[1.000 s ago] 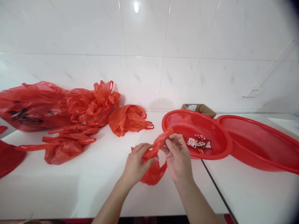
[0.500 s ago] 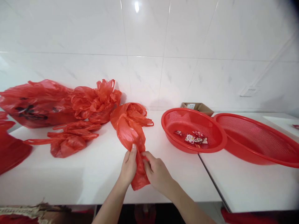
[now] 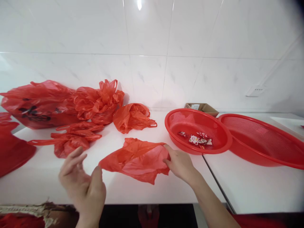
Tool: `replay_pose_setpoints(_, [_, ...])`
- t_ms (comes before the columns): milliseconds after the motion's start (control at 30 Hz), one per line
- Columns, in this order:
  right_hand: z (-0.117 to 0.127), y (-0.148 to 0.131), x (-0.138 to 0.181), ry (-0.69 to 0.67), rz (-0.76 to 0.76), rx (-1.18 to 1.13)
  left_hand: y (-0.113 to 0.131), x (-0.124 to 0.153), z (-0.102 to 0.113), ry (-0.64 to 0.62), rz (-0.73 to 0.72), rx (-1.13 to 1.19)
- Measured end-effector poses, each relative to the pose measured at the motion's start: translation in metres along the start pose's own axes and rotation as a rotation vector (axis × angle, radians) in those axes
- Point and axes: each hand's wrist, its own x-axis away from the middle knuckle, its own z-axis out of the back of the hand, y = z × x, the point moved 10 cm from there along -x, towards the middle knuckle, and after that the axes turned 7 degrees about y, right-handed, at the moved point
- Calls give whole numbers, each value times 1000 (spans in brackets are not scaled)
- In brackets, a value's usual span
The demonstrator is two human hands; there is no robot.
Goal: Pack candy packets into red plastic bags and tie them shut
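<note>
A thin red plastic bag [image 3: 140, 160] is stretched sideways over the white table, its mouth partly spread. My right hand [image 3: 181, 164] pinches the bag's right edge between thumb and fingers. My left hand [image 3: 85, 182] is at the bag's left end with its fingers apart and raised; the bag's left corner meets the thumb, and no finger closes over it. Behind this bag lies another crumpled red bag [image 3: 133, 117] with a handle loop pointing right. A flattened red bag with handles [image 3: 73, 141] lies beyond my left hand.
A red perforated basket [image 3: 180, 147] holding several small packets [image 3: 200, 139] stands right of my hands. A second red basket [image 3: 251, 155] adjoins it, with a cardboard box [image 3: 209, 109] behind. Large red bags [image 3: 49, 104] fill the back left. A seam crosses the white tabletop [image 3: 261, 190].
The bag my hands were gathering vertically is now spread wide between them. My left hand has moved left and opened; my right hand has moved right and up with the bag's edge.
</note>
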Motion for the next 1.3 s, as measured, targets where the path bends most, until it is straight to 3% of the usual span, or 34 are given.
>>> replay_pose_setpoints(67, [5,-5,2,20,16,-10,39,13,-11,-106,-212,-71])
replay_pose_setpoints(133, [7,-11,6,22,37,-43,46,39,-39,-329,-329,-229])
replay_pose_setpoints(233, [8,-25,15,-8,80,-101,4,82,-80,-616,-383,-550])
replay_pose_setpoints(300, [4,-35,22,-60,124,-133,-42,89,-90,-664,-294,-757])
replay_pose_setpoints(400, [-11,-40,30,-186,200,-149,-94,76,-91,-687,-137,-889])
replay_pose_setpoints(467, [-16,-29,30,-223,205,-112,-108,60,-87,-702,-82,-893])
replay_pose_setpoints(533, [-8,-14,26,-165,163,-84,-109,49,-81,-725,-53,-886])
replay_pose_setpoints(633, [40,-12,25,143,130,-152,-101,50,-79,-822,-9,-845])
replay_pose_setpoints(700, [75,-35,34,363,217,-284,-95,60,-81,-906,100,-739])
replay_pose_setpoints(767, [84,-66,40,384,353,-374,-86,70,-83,-960,267,-550])
replay_pose_setpoints(833, [56,-90,34,185,445,-273,-78,80,-86,-1020,470,-308])
replay_pose_setpoints(933, [-6,-77,21,-142,482,-9,-76,102,-83,-1128,917,79])
replay_pose_setpoints(1000, [-38,-53,18,-304,505,60,-84,106,-76,-1053,1177,316])
replay_pose_setpoints(1100, [-57,-20,21,-427,484,50,-113,99,-66,-793,1323,492])
replay_pose_setpoints(1200, [-38,-11,28,-443,433,-136,-131,105,-66,-687,1366,510])
replay_pose_setpoints(1300, [13,-6,25,-295,385,-368,-129,111,-73,-705,1376,502])
